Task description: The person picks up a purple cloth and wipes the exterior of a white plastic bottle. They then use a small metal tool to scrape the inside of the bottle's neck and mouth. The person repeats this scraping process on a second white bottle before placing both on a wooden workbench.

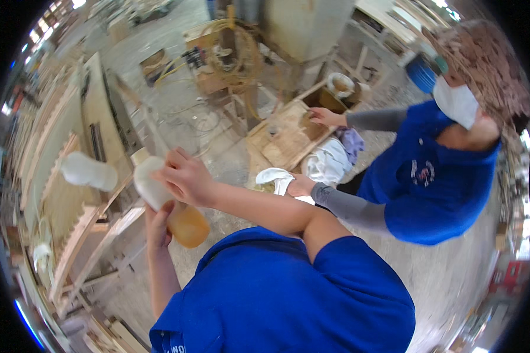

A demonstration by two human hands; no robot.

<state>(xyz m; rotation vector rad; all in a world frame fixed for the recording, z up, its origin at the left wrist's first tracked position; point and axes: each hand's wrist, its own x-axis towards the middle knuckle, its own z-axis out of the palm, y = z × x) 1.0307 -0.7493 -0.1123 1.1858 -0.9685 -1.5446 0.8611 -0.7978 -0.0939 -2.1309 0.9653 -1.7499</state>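
A white plastic bottle (149,181) with an amber lower part (189,228) is held in front of me at a tilt, its uncapped-looking neck toward the upper left. My left hand (158,225) wraps round its lower side. My right hand (185,177), fingers curled, lies against its upper side; what its fingertips press on is partly hidden. A second white bottle (88,172) is just left of it, by the wooden boards.
At right a co-worker in a blue shirt (436,176) holds a white cloth (275,176) and touches a wooden board (282,132). A white bucket (340,86) stands behind it. Long wooden pieces (94,106) lean at left. A coiled hose (229,50) hangs at the back.
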